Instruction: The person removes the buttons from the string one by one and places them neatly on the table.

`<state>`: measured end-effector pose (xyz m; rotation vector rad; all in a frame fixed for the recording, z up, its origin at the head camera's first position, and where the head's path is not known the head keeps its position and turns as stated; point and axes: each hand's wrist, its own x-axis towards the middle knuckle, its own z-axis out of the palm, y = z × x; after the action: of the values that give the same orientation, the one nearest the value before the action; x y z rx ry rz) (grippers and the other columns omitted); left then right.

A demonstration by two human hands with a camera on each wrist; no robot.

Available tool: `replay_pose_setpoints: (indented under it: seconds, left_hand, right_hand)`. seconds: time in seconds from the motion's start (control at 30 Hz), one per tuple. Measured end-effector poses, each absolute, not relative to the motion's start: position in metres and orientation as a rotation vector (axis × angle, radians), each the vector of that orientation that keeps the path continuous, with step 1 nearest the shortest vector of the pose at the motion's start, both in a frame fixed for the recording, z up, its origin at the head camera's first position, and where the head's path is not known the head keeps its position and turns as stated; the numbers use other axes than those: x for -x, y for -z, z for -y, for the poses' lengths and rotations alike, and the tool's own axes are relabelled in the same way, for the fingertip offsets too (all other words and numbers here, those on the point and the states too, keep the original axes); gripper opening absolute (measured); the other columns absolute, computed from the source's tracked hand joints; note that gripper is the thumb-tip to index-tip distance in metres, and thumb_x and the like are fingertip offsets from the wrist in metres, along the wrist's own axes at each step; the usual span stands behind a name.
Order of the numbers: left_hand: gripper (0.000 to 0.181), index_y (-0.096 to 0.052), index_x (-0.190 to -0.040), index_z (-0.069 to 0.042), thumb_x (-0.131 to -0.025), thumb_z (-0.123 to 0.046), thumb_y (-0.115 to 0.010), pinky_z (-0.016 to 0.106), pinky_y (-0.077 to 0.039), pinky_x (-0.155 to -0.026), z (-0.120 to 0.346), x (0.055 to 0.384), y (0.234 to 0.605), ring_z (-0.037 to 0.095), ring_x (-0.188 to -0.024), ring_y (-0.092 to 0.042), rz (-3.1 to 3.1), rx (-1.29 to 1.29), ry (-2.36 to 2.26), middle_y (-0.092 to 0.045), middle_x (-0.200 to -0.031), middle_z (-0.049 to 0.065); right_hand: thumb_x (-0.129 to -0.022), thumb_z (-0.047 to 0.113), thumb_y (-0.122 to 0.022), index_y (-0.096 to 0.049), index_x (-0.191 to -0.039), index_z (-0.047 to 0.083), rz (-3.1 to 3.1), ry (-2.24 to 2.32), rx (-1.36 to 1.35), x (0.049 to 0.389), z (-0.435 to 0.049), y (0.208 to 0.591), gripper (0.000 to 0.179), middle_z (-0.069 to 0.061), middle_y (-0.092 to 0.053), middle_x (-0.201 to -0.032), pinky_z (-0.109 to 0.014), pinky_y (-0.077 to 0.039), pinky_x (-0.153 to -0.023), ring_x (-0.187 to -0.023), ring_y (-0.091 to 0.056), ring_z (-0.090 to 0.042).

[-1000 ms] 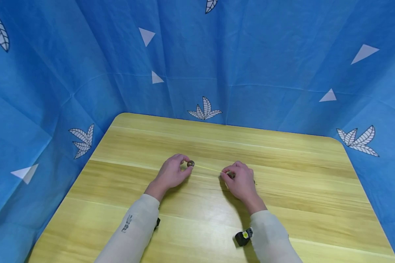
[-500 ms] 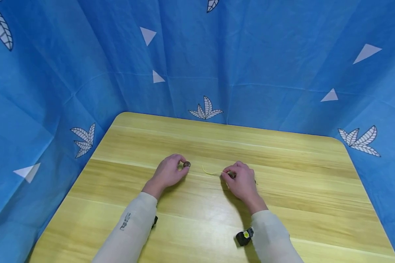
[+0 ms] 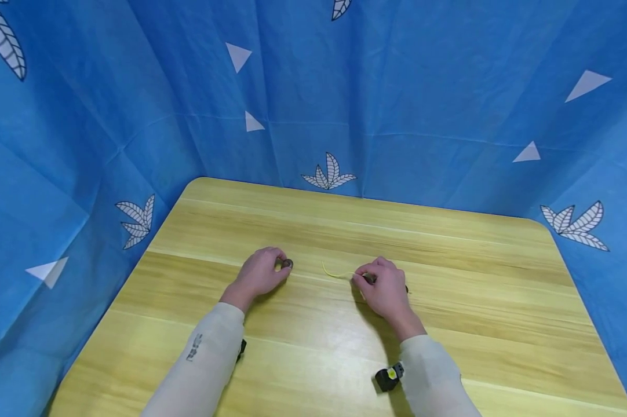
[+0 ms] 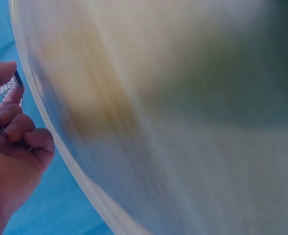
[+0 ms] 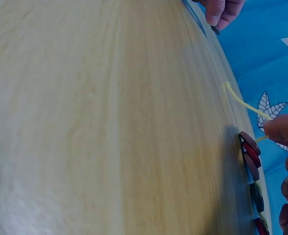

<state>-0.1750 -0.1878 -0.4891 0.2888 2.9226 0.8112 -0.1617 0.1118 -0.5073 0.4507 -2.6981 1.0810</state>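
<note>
My left hand pinches a dark, flat, round button between thumb and fingertips, just above the left-middle of the table; the left wrist view shows this button nearly edge-on. With thumb and forefinger, my right hand pinches a thin yellow string. The string's free end curves out to the left, apart from the left hand's button. Below the right fingers, several flat buttons in brown, red and dark green hang in a row along the string. In the head view the right hand hides most of them.
A light wooden table with rounded corners lies under both hands. Blue cloth printed with white leaves and triangles hangs behind and beside it. A small black camera sits at the right wrist.
The string ran taut between both hands a second ago. My left hand has since drawn leftward with its button, and the string's end now lies loose. My right hand has hardly moved.
</note>
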Motion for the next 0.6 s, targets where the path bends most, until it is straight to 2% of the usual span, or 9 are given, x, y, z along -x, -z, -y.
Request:
replay_pose_setpoints:
  seconds: [0.23, 0.6]
  left_hand:
    - [0.026, -0.068, -0.109, 0.0, -0.093, -0.02, -0.072, 0.044, -0.047, -0.094, 0.196, 0.176, 0.488, 0.029, -0.106, -0.061, -2.909, -0.27, -0.851, -0.066, -0.109, 0.012]
    - [0.025, -0.069, -0.109, 0.0, -0.093, -0.018, -0.071, 0.043, -0.048, -0.093, 0.204, 0.178, 0.493, 0.029, -0.104, -0.061, -2.916, -0.252, -0.814, -0.066, -0.106, 0.012]
  right_hand:
    - [-0.087, 0.018, -0.079, -0.077, -0.081, 0.02, 2.707, -1.086, -0.437, 0.162, -0.112, 0.508, 0.006, 0.009, -0.053, -0.075, -0.046, -0.034, -0.075, -0.075, -0.05, -0.016]
    - [-0.086, 0.016, -0.079, -0.078, -0.082, 0.017, 2.673, -1.093, -0.469, 0.162, -0.111, 0.508, 0.004, 0.008, -0.052, -0.073, -0.041, -0.036, -0.07, -0.069, -0.047, -0.015]
